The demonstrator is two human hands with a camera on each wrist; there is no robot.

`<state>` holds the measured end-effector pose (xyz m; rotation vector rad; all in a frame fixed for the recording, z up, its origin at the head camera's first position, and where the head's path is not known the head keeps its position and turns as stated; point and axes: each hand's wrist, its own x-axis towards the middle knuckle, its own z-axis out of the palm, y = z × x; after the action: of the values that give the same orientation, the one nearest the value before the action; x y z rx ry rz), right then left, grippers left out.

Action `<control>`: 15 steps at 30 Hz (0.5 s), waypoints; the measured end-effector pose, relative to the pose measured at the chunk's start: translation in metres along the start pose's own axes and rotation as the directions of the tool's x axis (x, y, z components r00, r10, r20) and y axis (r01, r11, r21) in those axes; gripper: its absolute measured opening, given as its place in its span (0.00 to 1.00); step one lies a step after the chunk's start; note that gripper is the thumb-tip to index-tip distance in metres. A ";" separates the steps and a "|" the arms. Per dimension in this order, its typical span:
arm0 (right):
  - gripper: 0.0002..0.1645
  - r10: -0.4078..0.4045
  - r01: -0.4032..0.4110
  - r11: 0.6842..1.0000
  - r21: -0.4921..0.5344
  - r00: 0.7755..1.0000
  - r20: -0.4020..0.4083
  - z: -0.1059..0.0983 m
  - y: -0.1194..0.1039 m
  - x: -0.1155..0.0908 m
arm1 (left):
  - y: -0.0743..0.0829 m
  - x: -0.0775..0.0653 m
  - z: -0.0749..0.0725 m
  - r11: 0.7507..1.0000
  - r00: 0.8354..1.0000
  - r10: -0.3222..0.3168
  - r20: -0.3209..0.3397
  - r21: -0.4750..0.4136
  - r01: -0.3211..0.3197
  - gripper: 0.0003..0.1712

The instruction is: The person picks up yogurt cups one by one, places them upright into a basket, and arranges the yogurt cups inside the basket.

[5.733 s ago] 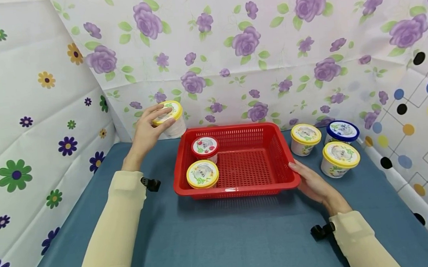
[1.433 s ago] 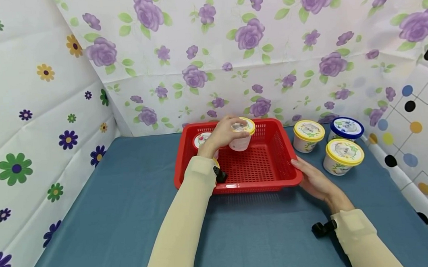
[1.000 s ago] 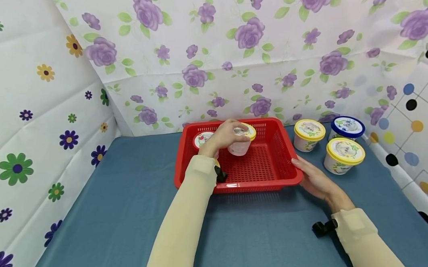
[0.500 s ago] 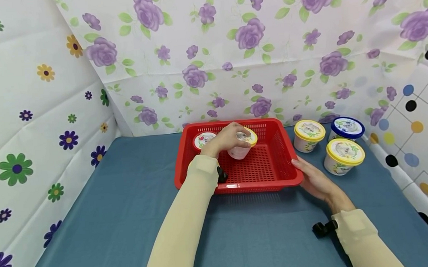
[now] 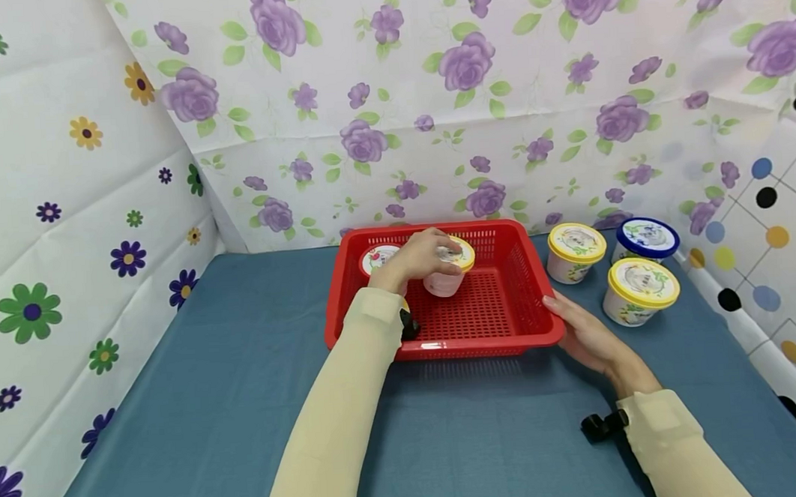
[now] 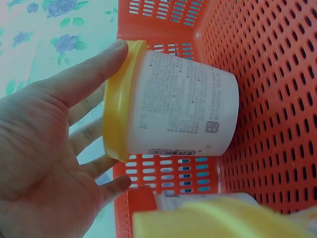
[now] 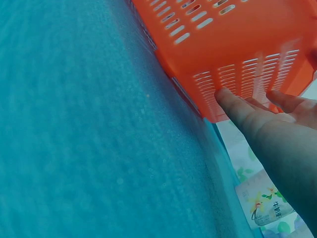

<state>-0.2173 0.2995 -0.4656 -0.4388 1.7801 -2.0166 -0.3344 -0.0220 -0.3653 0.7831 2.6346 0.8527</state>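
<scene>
A white tub with a yellow lid stands inside the red plastic basket, left of its middle. My left hand holds it by the lid from above; in the left wrist view the thumb lies on one side of the lid and fingers reach behind it. My right hand holds the basket's right end, thumb at the rim; in the right wrist view fingers touch the outer wall. Beside the held tub is a red-lidded tub, partly covered by my left hand. Another yellow-lidded tub is mostly hidden under the left wrist.
Right of the basket, two yellow-lidded tubs and a blue-lidded tub stand close together on the blue cloth. A flowered sheet hangs directly behind the basket; patterned sheets close both sides.
My left hand has brought the yellow-lidded tub from behind the basket's left corner over into it and lowered it there. The last half second shows little movement. My right hand stays at the basket.
</scene>
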 end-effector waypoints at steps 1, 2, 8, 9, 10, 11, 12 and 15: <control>0.35 -0.007 0.007 1.000 0.002 1.000 0.004 0.000 0.000 0.000 | 0.000 -0.001 -0.001 1.000 1.000 -0.001 0.002 0.000 0.001 0.26; 0.35 -0.013 0.013 1.000 0.001 1.000 0.007 0.000 0.000 0.000 | -0.001 -0.002 -0.002 1.000 1.000 -0.002 0.002 0.000 0.002 0.27; 0.34 -0.017 0.017 1.000 -0.001 1.000 0.013 -0.002 0.002 -0.002 | -0.003 -0.006 -0.005 0.999 1.000 -0.023 -0.004 -0.029 0.022 0.26; 0.34 -0.014 0.014 1.000 0.001 1.000 0.014 -0.002 0.002 -0.002 | -0.003 -0.006 -0.005 0.999 1.000 -0.025 -0.007 -0.033 0.025 0.26; 0.35 -0.011 0.011 1.000 0.003 1.000 0.013 -0.002 0.002 -0.002 | -0.004 -0.006 -0.005 0.999 1.000 -0.029 -0.009 -0.036 0.029 0.26; 0.35 -0.009 0.009 1.000 0.004 1.000 0.013 -0.002 0.002 -0.001 | -0.004 -0.006 -0.005 0.999 0.999 -0.033 -0.011 -0.039 0.033 0.26; 0.35 -0.006 0.006 1.000 0.004 1.000 0.010 -0.001 0.002 -0.001 | -0.004 -0.007 -0.006 0.998 0.999 -0.040 -0.012 -0.040 0.039 0.26; 0.34 0.008 -0.008 1.000 0.002 1.000 -0.003 0.000 0.002 -0.001 | -0.005 -0.008 -0.007 0.998 0.998 -0.054 -0.025 -0.046 0.053 0.26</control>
<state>-0.2163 0.2994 -0.4679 -0.4275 1.7788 -2.0150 -0.3324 -0.0332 -0.3624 0.6910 2.6364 0.9106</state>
